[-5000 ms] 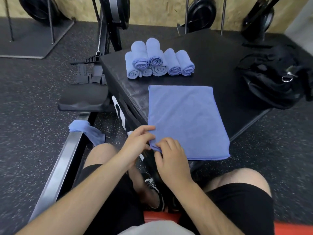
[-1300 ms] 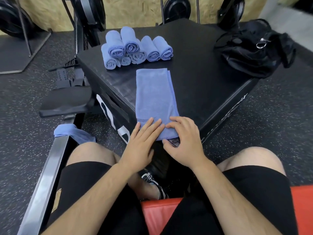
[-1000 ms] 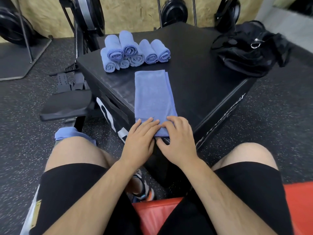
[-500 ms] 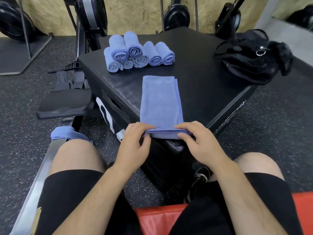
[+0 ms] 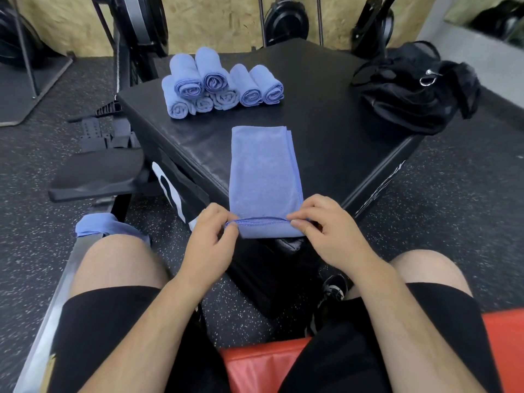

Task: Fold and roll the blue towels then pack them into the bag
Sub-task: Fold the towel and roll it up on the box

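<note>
Right now the long, narrow folded blue microfibre towel (image 5: 263, 177) lies on the black padded box (image 5: 334, 154), its long axis running straight away from the person, from the box's near corner toward the middle of the top. Its near short end has been turned up and over at that near corner, where the stitched hem forms the start of a roll, and this end sits directly between the two hands. The left hand (image 5: 209, 245) pinches the left end of the turned hem between thumb and forefinger, its other fingers curled loosely; the right hand (image 5: 326, 234) pinches the right end the same way, thumb under and fingertips on top. Both hands are equally near, one at each side edge of the strip, so neither has an advantage. The rest of the towel lies flat ahead of them, which means the roll would have to travel forward, away from the body, along the strip's length. Beyond its far end, toward the box's far left edge, a stack of rolled blue towels (image 5: 221, 83) waits, well apart from the strip. The slumped black fabric bag (image 5: 411, 92) sits at the box's far right corner, well away from both hands. Another loose blue cloth (image 5: 99, 226) hangs off the box to the left, by the person's left knee.
</note>
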